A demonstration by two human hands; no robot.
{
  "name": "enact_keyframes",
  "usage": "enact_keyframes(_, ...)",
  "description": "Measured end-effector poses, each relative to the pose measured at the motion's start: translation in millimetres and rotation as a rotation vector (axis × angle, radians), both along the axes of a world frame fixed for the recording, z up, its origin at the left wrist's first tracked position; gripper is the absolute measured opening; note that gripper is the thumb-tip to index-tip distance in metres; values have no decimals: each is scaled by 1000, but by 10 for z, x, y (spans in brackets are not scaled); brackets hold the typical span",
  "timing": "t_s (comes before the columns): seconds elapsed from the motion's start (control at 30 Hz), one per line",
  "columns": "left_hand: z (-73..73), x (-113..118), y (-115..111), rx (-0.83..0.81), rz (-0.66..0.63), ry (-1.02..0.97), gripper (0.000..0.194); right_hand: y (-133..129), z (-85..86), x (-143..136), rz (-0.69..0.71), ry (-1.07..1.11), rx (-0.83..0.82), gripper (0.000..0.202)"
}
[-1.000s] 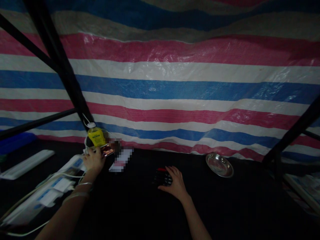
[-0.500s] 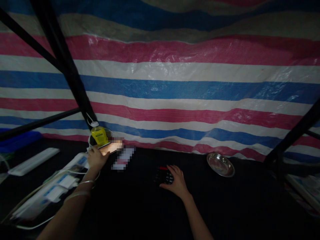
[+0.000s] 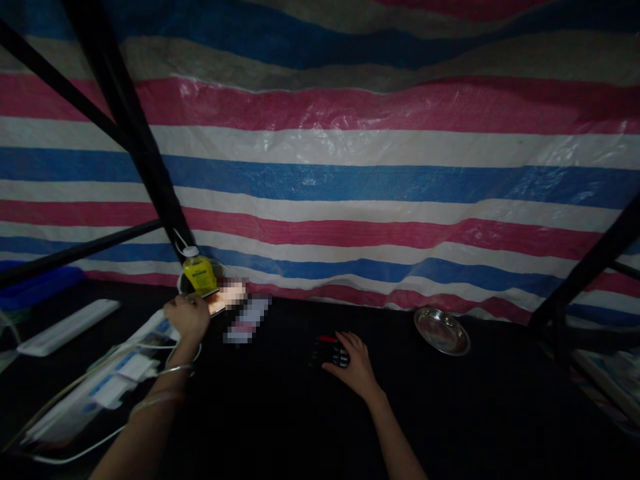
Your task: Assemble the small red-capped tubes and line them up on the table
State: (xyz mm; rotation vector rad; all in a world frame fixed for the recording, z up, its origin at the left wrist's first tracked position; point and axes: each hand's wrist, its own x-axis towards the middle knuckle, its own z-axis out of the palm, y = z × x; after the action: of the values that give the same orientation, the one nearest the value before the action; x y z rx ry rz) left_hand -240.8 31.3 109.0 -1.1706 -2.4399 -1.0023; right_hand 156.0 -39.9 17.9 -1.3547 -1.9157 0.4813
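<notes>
My left hand is curled closed at the near end of a phone with a lit screen. What lies inside its fingers is hidden. Behind the phone stands a bottle of yellow liquid with a white cap. On the dark table, my right hand grips the right side of a small black object with a red strip. Its fingers lie along the far edge, the thumb at the near edge. Light marks like keys show on the object, but darkness hides its kind.
At left lie a power strip with white plugs and cables and another white strip. A pixelated flat item sits beside the phone. A round metal dish rests at right. Black frame bars stand before the striped sheet.
My left hand has drawn back slightly along the phone towards its near end, its fingers now more curled. The right hand keeps its place on the black object.
</notes>
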Motion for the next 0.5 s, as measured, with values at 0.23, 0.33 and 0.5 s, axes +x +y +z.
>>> enact_keyframes(0.23, -362, 1114, -155, -69, -616, -259, 22, 110, -120, 27, -72, 250, 47, 35)
enact_keyframes(0.33, -691, 1561, -183, -171, -902, -366, 19, 155, -165, 73, -84, 268, 47, 31)
enact_keyframes(0.5, -899, 1924, -148, -163, -907, -392, 22, 245, -211, 164, -165, 238, 32, 26)
